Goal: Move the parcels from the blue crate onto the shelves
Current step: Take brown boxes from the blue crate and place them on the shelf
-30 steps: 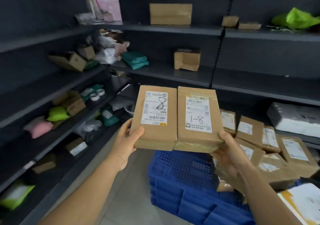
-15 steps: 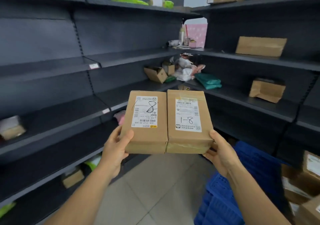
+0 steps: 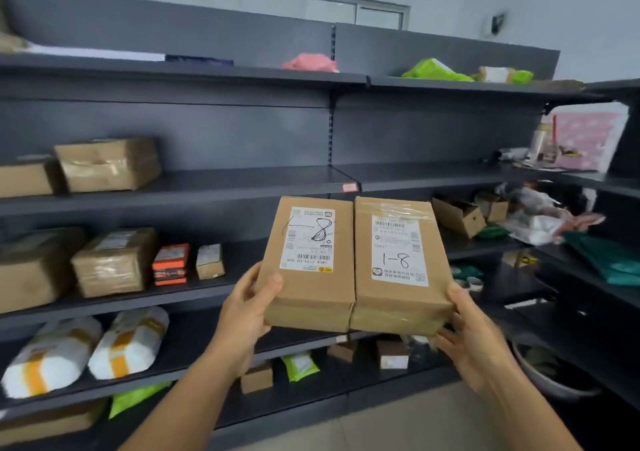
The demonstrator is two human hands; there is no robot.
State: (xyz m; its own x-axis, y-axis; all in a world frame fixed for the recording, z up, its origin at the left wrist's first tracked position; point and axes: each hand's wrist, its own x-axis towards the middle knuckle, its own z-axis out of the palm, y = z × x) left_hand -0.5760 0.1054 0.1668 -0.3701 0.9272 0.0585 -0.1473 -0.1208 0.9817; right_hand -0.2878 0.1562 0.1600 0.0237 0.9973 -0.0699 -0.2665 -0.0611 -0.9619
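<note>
1. Now the left hand [image 3: 247, 306] grips the lower left corner of the left parcel [image 3: 310, 263], thumb curled over its face; the right hand [image 3: 465, 326] cups the right parcel [image 3: 398, 267] from beneath.
2. Both parcels sit side by side, touching, held at centre frame before the shelves [image 3: 242, 182].
3. Judging by this, neither is shelved yet; the blue crate is out of view.

parcels [image 3: 353, 270]: brown, white labels, black handwriting | shelves [image 3: 207, 187]: dark grey | bags [image 3: 86, 350]: white, orange stripes | small box [image 3: 170, 264]: orange-black
</note>
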